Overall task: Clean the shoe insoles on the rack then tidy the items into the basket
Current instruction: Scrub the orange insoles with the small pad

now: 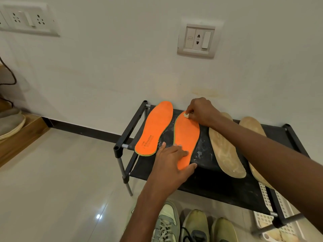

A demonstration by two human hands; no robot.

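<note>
Insoles: four are laid out on the top shelf of the black rack (130, 127), two orange at the left, two tan at the right. The second orange insole (187, 137) is under treatment; its heel end is pressed flat by the left hand (172, 160), fingers straight and spread, nothing grasped. A small whitish wad (186, 115), poss. cotton or cloth, is pinched by the right hand (201, 111) at the toe end, against the surface. The first orange insole (154, 129) lies just beside, apart from the hands. Risks, as judged: the insole overhangs the shelf front, so hard strokes w/o heel pressure could slide it off; white powder on the shelf fabric could be smeared back onto cleaned faces. The near tan insole (225, 149) is crossed by the right forearm and could be nudged. Below: the white basket (265, 199) sits partly under the rack frame, access obstructed; shoes (183, 224) are on the floor at the front.
</note>
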